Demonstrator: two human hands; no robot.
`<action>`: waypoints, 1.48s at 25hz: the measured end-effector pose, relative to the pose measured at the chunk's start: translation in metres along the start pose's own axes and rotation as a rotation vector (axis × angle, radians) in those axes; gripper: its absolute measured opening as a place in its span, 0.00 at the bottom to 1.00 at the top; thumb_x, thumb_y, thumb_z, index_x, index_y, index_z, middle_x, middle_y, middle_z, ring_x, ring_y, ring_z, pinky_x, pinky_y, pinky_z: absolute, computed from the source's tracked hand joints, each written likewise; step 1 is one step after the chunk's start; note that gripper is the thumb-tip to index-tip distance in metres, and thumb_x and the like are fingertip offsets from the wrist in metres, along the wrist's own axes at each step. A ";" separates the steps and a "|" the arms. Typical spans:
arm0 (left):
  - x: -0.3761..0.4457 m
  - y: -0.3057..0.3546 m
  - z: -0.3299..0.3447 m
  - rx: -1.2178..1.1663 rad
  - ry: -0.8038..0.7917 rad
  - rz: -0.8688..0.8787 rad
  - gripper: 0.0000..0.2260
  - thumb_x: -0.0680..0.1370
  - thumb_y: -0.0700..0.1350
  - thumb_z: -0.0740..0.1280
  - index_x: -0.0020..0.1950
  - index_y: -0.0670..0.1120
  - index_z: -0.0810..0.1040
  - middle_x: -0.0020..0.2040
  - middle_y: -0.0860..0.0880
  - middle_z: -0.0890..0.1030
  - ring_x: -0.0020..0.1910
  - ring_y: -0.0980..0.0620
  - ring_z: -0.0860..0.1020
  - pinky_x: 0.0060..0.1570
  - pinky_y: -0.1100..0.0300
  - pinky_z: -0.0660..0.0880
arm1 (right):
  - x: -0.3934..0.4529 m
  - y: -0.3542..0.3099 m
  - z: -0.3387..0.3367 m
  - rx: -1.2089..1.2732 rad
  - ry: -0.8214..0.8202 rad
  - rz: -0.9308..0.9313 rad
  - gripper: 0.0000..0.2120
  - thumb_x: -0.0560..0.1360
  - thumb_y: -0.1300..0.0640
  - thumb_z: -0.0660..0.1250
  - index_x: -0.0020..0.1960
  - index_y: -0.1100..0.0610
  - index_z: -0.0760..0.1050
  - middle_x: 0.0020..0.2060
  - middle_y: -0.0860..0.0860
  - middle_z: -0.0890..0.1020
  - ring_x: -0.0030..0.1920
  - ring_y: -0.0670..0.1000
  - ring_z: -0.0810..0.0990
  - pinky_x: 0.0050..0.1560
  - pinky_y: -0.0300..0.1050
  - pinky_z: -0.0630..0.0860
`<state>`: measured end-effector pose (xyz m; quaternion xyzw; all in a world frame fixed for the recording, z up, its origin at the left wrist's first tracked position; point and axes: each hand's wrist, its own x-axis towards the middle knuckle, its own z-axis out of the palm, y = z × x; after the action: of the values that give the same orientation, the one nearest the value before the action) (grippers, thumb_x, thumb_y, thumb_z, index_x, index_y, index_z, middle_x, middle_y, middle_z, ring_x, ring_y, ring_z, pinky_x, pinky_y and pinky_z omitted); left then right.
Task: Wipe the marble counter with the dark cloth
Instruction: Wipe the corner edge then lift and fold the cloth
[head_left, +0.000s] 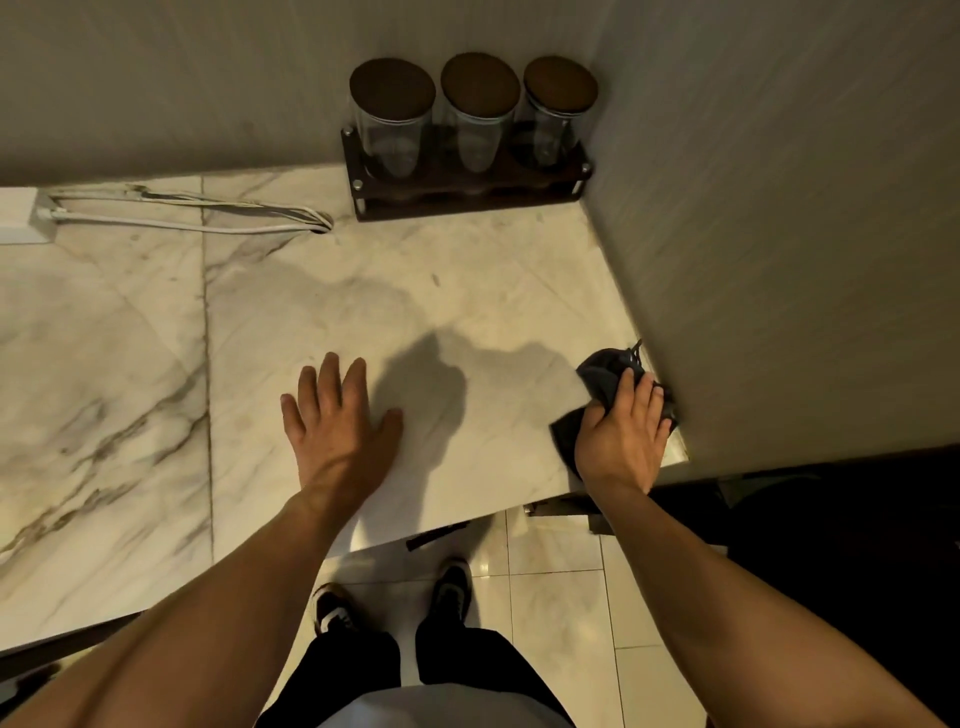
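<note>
- The left hand (340, 421) lies flat, palm down, fingers spread on the marble table (156, 364), grasping nothing.
- The right hand (623, 431) clenches the dark cloth (602, 374), pressed to the table by the wall (779, 260).
- Beyond the hands, three lidded glass jars (478, 114) sit in a rack (467, 192); no legible writing.

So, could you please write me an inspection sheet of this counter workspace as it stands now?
Surface: marble counter, veined, with a seam; hand shadows on it.
Job's things: dark cloth, bunched at the counter's right edge by the wall.
Clutter: three lidded glass jars in a dark rack, back corner.
Grips: left hand flat, open on the marble; right hand closed on the cloth.
Cables: white cables from a white box, entering a counter hole.
Surroundings: grey walls, tiled floor, the person's shoes.
</note>
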<state>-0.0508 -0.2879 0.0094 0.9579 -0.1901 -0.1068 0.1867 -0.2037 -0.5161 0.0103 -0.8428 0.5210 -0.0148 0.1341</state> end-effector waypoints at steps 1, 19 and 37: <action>0.001 -0.002 -0.002 -0.019 -0.012 -0.001 0.29 0.75 0.54 0.63 0.74 0.48 0.61 0.78 0.43 0.56 0.76 0.41 0.49 0.72 0.41 0.43 | -0.005 0.003 -0.002 0.007 -0.009 0.007 0.27 0.80 0.53 0.51 0.78 0.55 0.49 0.78 0.54 0.51 0.77 0.53 0.45 0.75 0.55 0.43; -0.077 0.072 -0.037 -0.659 -0.339 0.158 0.19 0.78 0.49 0.65 0.69 0.52 0.69 0.66 0.51 0.74 0.62 0.53 0.73 0.57 0.68 0.66 | -0.135 -0.001 -0.086 1.304 -0.695 0.637 0.15 0.77 0.50 0.61 0.53 0.59 0.80 0.48 0.62 0.83 0.48 0.59 0.80 0.47 0.51 0.76; -0.066 -0.009 -0.144 -1.084 -0.501 -0.262 0.09 0.76 0.45 0.68 0.54 0.45 0.81 0.49 0.45 0.85 0.50 0.47 0.82 0.52 0.50 0.76 | -0.142 -0.095 -0.101 1.559 -1.355 0.605 0.31 0.75 0.37 0.61 0.66 0.60 0.74 0.65 0.63 0.75 0.65 0.63 0.73 0.69 0.62 0.64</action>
<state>-0.0682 -0.2078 0.1454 0.6876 -0.0274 -0.4325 0.5826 -0.2018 -0.3723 0.1470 -0.1937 0.3720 0.1609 0.8934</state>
